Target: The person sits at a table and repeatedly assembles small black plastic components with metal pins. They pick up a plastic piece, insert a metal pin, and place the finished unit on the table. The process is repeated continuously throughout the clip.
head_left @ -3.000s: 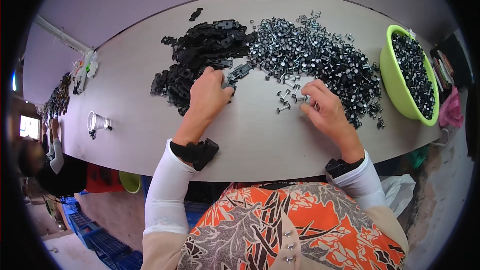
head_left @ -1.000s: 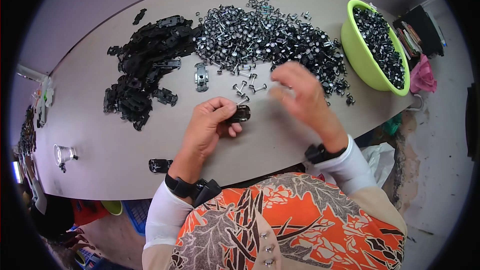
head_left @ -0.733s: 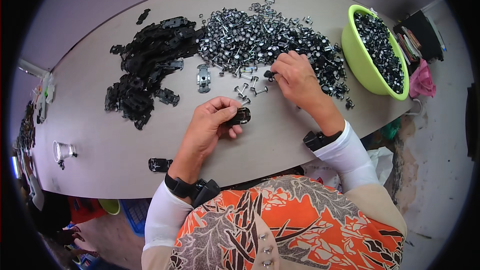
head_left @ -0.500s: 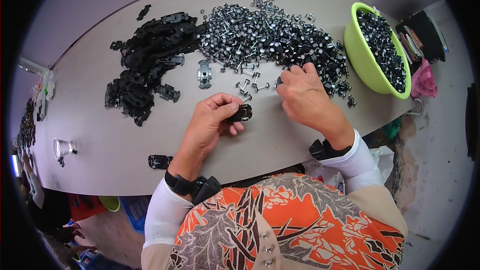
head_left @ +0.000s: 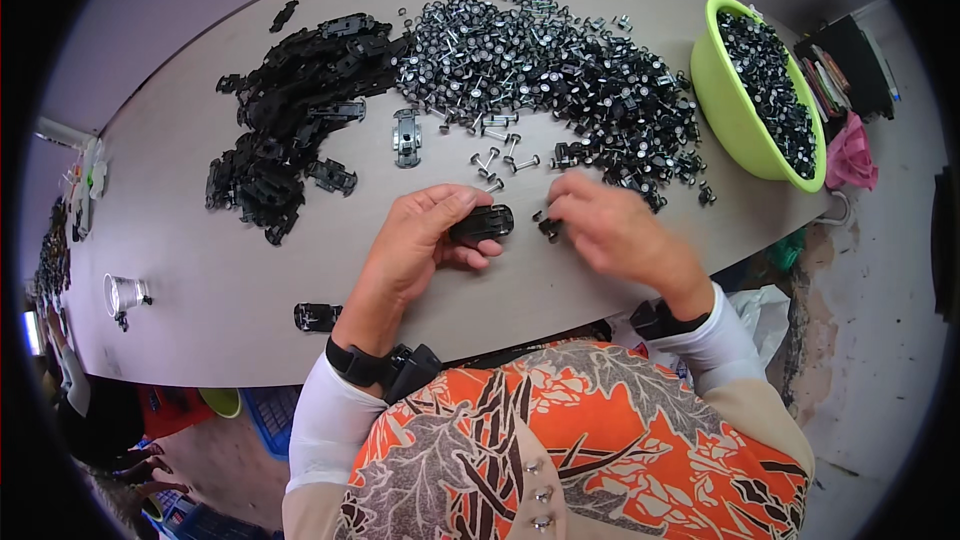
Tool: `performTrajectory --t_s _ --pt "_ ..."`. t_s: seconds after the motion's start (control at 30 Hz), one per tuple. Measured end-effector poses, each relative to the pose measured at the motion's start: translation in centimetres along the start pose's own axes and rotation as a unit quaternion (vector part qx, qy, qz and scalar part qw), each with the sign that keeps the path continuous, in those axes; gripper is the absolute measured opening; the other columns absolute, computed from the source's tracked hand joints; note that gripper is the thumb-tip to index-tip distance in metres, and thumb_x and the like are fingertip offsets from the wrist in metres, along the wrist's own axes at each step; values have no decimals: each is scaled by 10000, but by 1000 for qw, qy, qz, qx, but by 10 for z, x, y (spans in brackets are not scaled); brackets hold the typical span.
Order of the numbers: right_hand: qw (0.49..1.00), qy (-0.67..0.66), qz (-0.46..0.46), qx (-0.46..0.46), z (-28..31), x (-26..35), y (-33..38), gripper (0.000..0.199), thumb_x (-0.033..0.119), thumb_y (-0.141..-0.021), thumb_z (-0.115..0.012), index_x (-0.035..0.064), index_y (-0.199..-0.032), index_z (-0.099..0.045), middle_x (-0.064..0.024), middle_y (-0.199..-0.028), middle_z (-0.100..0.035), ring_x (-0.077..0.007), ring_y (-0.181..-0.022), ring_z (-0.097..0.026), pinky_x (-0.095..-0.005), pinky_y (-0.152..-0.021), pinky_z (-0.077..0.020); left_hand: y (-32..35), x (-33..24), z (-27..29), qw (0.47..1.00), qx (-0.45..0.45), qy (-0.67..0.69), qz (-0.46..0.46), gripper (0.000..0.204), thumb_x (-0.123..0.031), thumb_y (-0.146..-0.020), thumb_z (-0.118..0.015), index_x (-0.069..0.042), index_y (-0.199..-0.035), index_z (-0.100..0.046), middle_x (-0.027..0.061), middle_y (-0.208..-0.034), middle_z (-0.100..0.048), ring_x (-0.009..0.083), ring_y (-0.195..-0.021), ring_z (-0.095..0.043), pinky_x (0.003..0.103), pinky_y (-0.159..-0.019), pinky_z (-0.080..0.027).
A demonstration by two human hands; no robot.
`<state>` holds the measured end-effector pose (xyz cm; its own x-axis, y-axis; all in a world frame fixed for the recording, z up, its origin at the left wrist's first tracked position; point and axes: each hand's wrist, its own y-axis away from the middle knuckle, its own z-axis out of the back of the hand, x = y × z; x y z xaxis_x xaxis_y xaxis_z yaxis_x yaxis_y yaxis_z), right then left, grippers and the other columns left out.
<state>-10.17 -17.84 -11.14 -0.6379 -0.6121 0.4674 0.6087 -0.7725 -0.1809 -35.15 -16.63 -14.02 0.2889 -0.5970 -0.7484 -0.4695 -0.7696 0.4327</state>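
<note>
My left hand [head_left: 425, 230] grips a black plastic toy car base [head_left: 492, 224] between thumb and fingers, near the middle of the table. Just right of it, my right hand [head_left: 625, 235], blurred by motion, pinches a small black-wheeled axle [head_left: 547, 227] at its fingertips. Several silver axles with black wheels [head_left: 512, 145] lie loose beyond both hands. A single car base [head_left: 407, 139] rests farther off, and another black one [head_left: 317, 317] lies beside my left wrist.
A heap of black car bases [head_left: 310, 90] lies far left, next to a large heap of wheeled axles [head_left: 520, 50]. A lime-green basin [head_left: 712, 70] full of wheel pieces stands on the right. A clear cup [head_left: 122, 293] is at the left. Another person's arm [head_left: 68, 360] shows far left.
My right hand has drawn back from the axle heap toward my left hand, bringing a black-wheeled axle. The car base in my left hand has turned slightly.
</note>
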Motion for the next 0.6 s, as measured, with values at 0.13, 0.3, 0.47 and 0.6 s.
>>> performTrajectory --t_s 0.13,0.3,0.47,0.6 --pt "996 -69 18 -44 -16 5 -3 115 -49 -754 -587 1 -857 -576 -109 -849 -539 -302 -691 -592 -377 -601 -480 0 -3 1 997 55 47 24 387 -275 -970 -554 73 -1139 -577 192 -990 -669 283 -867 -701 315 -685 -603" --pt "977 -150 58 -138 -15 24 -23 122 -45 -752 -622 14 -858 -609 -98 -858 -560 -277 -683 -596 -346 -582 -478 -2 2 7 982 120 143 40 371 -235 -979 -536 99 -1137 -574 222 -1040 -656 357 -951 -677 371 -801 -595" --pt "986 -106 45 -124 -34 33 -25 174 -65 -721 -621 19 -872 -610 -103 -887 -537 -257 -683 -602 -352 -579 -490 -4 8 13 982 127 136 31 305 -200 -956 -575 76 -1081 -605 180 -1002 -669 285 -895 -691 358 -810 -591" --pt "979 -136 22 -151 -37 35 -23 161 -64 -718 -622 5 -863 -602 -106 -887 -532 -268 -683 -604 -351 -572 -488 -2 9 11 985 124 120 19 250 -202 -949 -591 41 -996 -629 147 -949 -674 249 -868 -692 328 -798 -588"
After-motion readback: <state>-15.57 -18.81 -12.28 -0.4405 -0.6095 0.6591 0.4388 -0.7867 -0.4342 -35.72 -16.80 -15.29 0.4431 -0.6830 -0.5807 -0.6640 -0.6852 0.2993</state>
